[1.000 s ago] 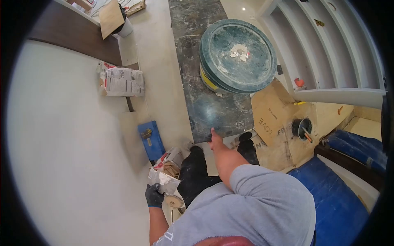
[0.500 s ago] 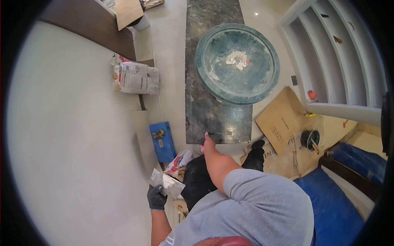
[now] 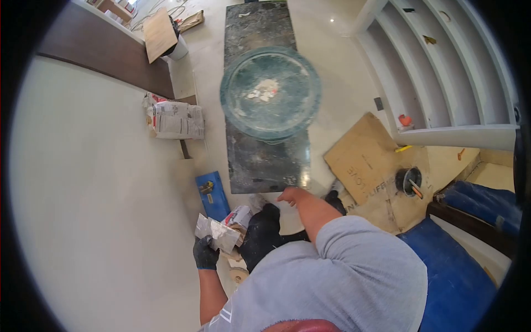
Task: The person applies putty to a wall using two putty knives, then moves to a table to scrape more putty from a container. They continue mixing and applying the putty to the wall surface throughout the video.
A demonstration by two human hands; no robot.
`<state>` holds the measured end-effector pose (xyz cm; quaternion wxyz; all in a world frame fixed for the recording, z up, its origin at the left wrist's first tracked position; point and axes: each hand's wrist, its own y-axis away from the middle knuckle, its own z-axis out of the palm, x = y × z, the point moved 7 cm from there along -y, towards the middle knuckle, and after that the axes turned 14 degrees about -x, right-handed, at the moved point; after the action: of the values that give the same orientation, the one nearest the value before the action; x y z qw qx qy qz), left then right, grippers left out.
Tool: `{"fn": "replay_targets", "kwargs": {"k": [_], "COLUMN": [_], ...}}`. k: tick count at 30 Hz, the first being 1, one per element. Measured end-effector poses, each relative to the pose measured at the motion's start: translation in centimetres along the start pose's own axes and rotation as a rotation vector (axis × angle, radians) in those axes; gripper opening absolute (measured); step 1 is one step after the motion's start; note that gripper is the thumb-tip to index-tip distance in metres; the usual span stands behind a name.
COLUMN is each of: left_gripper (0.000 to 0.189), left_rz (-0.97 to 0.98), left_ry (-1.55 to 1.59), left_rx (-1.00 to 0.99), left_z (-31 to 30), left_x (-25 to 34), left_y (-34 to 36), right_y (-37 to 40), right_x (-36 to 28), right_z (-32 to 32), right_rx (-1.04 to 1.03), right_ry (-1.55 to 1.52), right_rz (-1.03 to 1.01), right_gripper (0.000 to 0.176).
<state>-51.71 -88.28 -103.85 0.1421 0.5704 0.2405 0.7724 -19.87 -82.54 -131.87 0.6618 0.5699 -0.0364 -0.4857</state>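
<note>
On the left, my left hand (image 3: 206, 253), in a dark glove, is closed around a flat metal plastering blade (image 3: 222, 235) with white putty on its face. My bare right hand (image 3: 289, 195) is at the near end of the long dark bench (image 3: 265, 166), fingers apart and pointing left, nothing visible in them. Farther along that bench rests a large round teal basin (image 3: 243, 110), with a patch of white putty (image 3: 265, 88) at its middle.
A white wall runs along my left. Beside it are a paper bag (image 3: 177, 120), a blue case (image 3: 212, 195) and another bag (image 3: 238, 217). Cardboard (image 3: 362, 160) and a black bucket (image 3: 408, 181) with tools lie right, below white shelving (image 3: 426, 83). Blue sheeting (image 3: 442, 276) covers the lower right.
My right hand has come off the bench top to just past its near edge. Bench and basin appear farther left in view as the camera shifts. The left hand keeps its hold.
</note>
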Motion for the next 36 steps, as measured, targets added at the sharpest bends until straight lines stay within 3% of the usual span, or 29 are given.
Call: {"fn": "replay_targets", "kwargs": {"k": [3,4,5,6,8,9,10,12,13,15,16,18,20,22,24,27,28,31,32,34,35,36], "left_gripper": [0.033,0.034,0.035,0.035,0.037,0.038,0.039,0.040,0.041,0.039,0.039,0.033,0.035,0.037,0.037,0.025,0.025,0.024,0.023,0.022,0.022,0.022], "left_rz": [0.039,0.189,0.465,0.479,0.533,0.388,0.239,0.068,0.052,0.292,0.520,0.625,0.657,0.717,0.840,0.870,0.798,0.523,0.407,0.368,0.447,0.391], "left_ry": [0.049,-0.779,-1.571,-1.633,-1.758,-1.279,-0.799,-0.324,-0.322,-1.324,-1.715,-1.684,-1.749,-1.799,-1.829,-1.735,-1.654,-1.302,-1.122,-1.066,-1.190,-1.076], "left_rx": [0.034,-0.108,0.033,0.019,0.002,-0.022,-0.038,-0.064,-0.083,-0.272,-0.244,-0.372,-0.354,-0.394,-0.485,-0.546,-0.574,-0.616,-0.605,-0.623,-0.656,-0.663], "left_z": [3.5,5.4,7.3,9.0,12.6,11.6,10.5,9.6,9.6,14.5,16.7,17.4,20.0,21.1,21.2,23.7,23.1,20.8,21.6,22.8,23.6,23.1], "left_x": [-2.3,-1.8,-1.7,-2.5,-3.0,-3.4,-4.9,-6.0,-5.5,-1.7,0.0,1.0,2.9,4.0,4.4,6.7,6.8,6.9,7.2,7.6,7.8,7.9], "left_y": [2.1,2.9,4.7,5.9,7.4,6.7,5.4,3.7,2.7,3.1,3.8,1.3,0.7,0.6,-1.1,-0.3,-1.7,-5.0,-5.0,-3.9,-3.3,-3.6], "right_y": [4.9,7.6,12.2,16.6,22.6,23.2,25.3,29.7,34.2,38.8,39.1,39.1,39.1,37.7,30.8,25.9,27.0,24.4,24.8,27.8,28.7,29.5], "right_x": [7.2,10.0,12.2,14.8,22.2,26.5,31.1,40.5,42.1,47.2,49.5,52.8,50.6,47.0,47.3,42.7,39.7,38.5,37.7,35.8,35.6,35.2], "right_z": [-5.0,-6.8,-8.4,-9.6,-13.1,-15.6,-17.0,-18.4,-16.9,-12.9,-10.8,-6.1,2.3,8.4,12.3,18.0,19.3,20.0,19.4,17.9,17.4,17.6], "right_rx": [0.107,0.174,0.188,0.201,0.426,0.404,0.489,0.622,0.728,0.694,0.748,0.868,0.930,0.823,0.706,0.540,0.507,0.408,0.470,0.600,0.665,0.690], "right_ry": [0.335,0.409,0.335,0.257,0.125,0.247,0.291,0.288,0.358,0.593,0.394,-0.012,-0.994,-1.014,-0.967,-0.946,-0.931,-0.989,-0.989,-0.992,-1.010,-1.008], "right_rz": [0.021,0.067,0.087,0.107,0.181,0.079,0.131,0.176,0.283,0.472,0.467,0.437,0.211,0.234,0.224,0.180,0.215,0.059,0.032,-0.020,-0.044,-0.024], "right_gripper": [0.068,0.062,0.061,0.060,0.058,0.057,0.053,0.045,0.039,0.033,0.033,0.034,0.041,0.045,0.045,0.053,0.056,0.057,0.056,0.054,0.053,0.053]}}
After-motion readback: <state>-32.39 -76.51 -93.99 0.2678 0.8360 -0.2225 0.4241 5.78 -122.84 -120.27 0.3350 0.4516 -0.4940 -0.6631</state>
